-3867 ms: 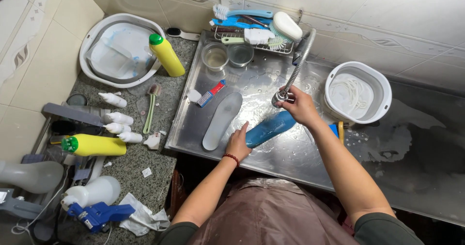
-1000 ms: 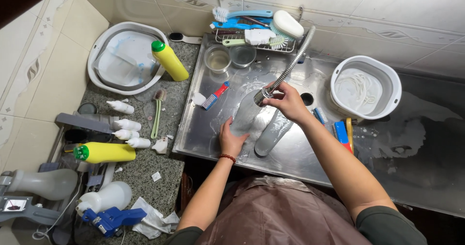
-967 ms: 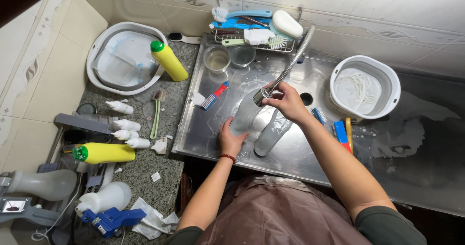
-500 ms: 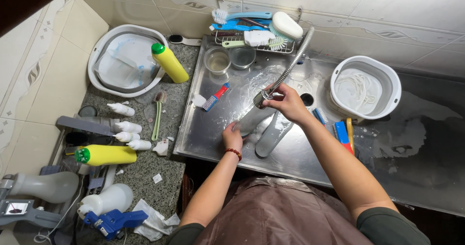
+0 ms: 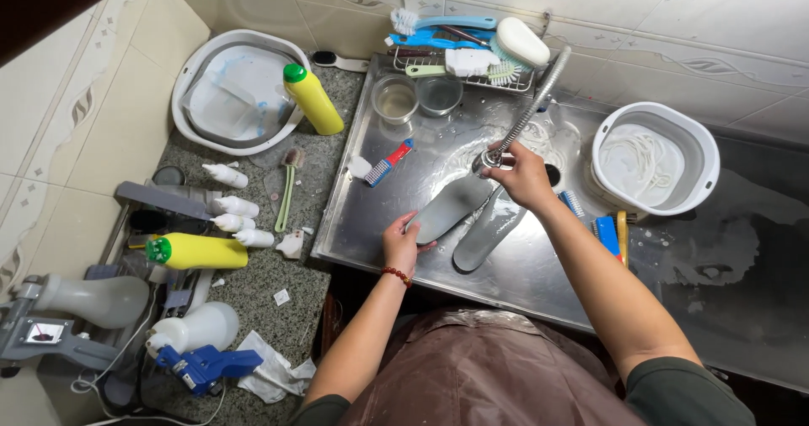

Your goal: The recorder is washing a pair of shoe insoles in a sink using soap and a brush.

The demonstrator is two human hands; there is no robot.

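Grey insole [image 5: 451, 208] lay flat in steel sink [image 5: 396, 224], heel end pinched by left hand [image 5: 401, 242]. Right hand [image 5: 524, 176] closed around spray head [image 5: 487, 161] of flexible hose, aimed at toe end. Best kept low, swept heel to toe, insole tilted for runoff. Wet, dull, foot-shaped; second insole [image 5: 489, 234] just beside.

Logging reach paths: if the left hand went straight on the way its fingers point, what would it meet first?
The left hand already grips a grey insole; beyond it, likely the spray hose head, though depth is unclear.
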